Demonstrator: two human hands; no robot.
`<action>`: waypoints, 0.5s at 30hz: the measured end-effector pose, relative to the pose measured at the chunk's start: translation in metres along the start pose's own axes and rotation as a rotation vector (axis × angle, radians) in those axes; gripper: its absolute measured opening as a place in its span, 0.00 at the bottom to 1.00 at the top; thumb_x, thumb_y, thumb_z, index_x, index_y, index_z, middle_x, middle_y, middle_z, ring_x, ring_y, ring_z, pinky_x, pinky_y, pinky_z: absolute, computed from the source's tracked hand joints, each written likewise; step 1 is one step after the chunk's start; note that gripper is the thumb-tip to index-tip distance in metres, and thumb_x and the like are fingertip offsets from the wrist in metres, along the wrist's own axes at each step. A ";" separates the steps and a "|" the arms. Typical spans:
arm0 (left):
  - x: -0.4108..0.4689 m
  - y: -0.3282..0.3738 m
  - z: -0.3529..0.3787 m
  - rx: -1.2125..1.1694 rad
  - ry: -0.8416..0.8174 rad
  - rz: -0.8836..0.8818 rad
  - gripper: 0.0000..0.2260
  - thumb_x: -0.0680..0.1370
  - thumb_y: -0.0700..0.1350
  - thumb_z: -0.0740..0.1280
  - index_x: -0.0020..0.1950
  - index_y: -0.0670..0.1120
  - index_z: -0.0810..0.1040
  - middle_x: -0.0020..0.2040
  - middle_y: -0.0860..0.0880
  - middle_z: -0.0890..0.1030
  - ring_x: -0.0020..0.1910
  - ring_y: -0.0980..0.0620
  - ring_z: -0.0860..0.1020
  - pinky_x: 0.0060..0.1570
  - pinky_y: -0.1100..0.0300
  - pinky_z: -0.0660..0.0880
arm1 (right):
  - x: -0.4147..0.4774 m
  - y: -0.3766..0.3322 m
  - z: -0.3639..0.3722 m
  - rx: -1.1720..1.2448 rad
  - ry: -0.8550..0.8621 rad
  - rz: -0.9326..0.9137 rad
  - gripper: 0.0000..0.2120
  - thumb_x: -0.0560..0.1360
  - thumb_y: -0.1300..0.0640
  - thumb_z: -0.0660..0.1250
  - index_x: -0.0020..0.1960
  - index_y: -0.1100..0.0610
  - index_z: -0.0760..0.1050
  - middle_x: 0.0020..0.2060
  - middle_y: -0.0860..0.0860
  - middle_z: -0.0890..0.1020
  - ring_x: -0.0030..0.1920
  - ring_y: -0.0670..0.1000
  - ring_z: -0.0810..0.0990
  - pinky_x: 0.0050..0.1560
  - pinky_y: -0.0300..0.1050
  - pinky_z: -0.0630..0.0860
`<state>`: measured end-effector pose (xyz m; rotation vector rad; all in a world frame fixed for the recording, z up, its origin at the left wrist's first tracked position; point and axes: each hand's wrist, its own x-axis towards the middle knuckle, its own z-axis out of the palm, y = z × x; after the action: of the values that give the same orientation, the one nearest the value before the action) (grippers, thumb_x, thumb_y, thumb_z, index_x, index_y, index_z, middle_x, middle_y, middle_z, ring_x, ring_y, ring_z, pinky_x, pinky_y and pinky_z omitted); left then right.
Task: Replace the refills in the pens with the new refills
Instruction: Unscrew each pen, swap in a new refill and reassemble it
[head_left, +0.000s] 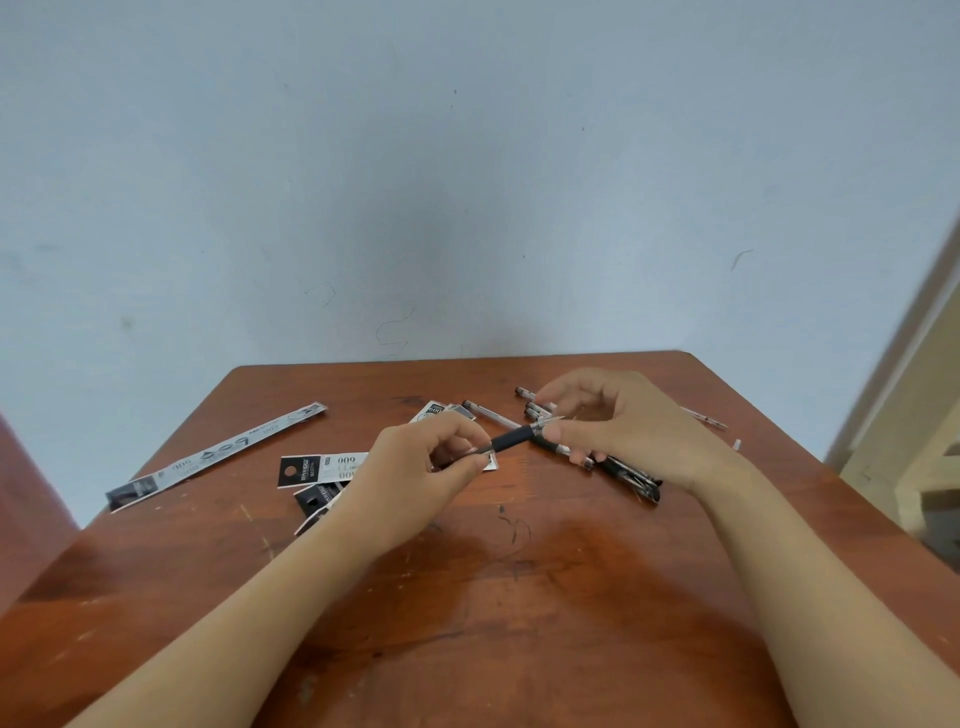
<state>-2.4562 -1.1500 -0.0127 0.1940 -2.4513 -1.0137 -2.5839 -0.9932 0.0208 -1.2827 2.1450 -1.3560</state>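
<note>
You are partway through, by the look of it. A long refill wrapper (218, 452) lies at the left of the frame and several torn packaging cards (319, 469) lie just left of centre, so some new refills seem to be out of their packs already. How many pens are finished cannot be told. A cluster of loose pens (535, 408) lies on the tabletop (467, 597) behind your hands, and their refills are too small to read.

The pen (511, 441) you are working on is at the centre of the frame, raised between your hands and slanting up to the right, with its black grip showing in the gap. Whether you are taking its tip section off or putting it back on, I cannot tell.

Your left hand (431, 460) comes in from the lower left. Its fingers (457, 428) are curled and pinch the rear end of that pen against the thumb.

Your right hand (628, 431) arches over from the right, with thumb and forefinger closed on the pen's tip end. Its lower fingers curl over a second pen (631, 478) lying beneath, which runs down to the right. Whether they grip that one or only rest on it is unclear.
</note>
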 end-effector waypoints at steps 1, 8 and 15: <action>0.000 0.000 0.000 -0.001 -0.001 0.001 0.12 0.73 0.43 0.68 0.39 0.61 0.74 0.36 0.54 0.78 0.32 0.62 0.73 0.34 0.72 0.70 | 0.000 0.001 0.001 -0.006 -0.006 -0.006 0.09 0.70 0.59 0.70 0.39 0.45 0.77 0.30 0.42 0.81 0.28 0.43 0.77 0.33 0.41 0.72; -0.002 0.000 0.000 0.013 -0.007 0.016 0.10 0.72 0.40 0.69 0.39 0.56 0.77 0.33 0.56 0.78 0.30 0.67 0.73 0.33 0.76 0.67 | 0.001 0.003 0.007 -0.082 -0.017 -0.001 0.07 0.72 0.59 0.68 0.36 0.51 0.77 0.22 0.45 0.77 0.25 0.43 0.74 0.29 0.29 0.70; -0.002 -0.005 -0.001 0.120 0.037 0.090 0.07 0.71 0.40 0.71 0.47 0.47 0.82 0.35 0.58 0.80 0.40 0.68 0.75 0.39 0.76 0.69 | 0.002 0.005 0.006 -0.149 -0.074 0.030 0.11 0.73 0.56 0.67 0.32 0.50 0.74 0.22 0.46 0.72 0.23 0.42 0.67 0.28 0.33 0.67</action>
<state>-2.4544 -1.1542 -0.0161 0.1387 -2.4652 -0.8191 -2.5834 -0.9972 0.0138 -1.3278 2.2403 -1.1371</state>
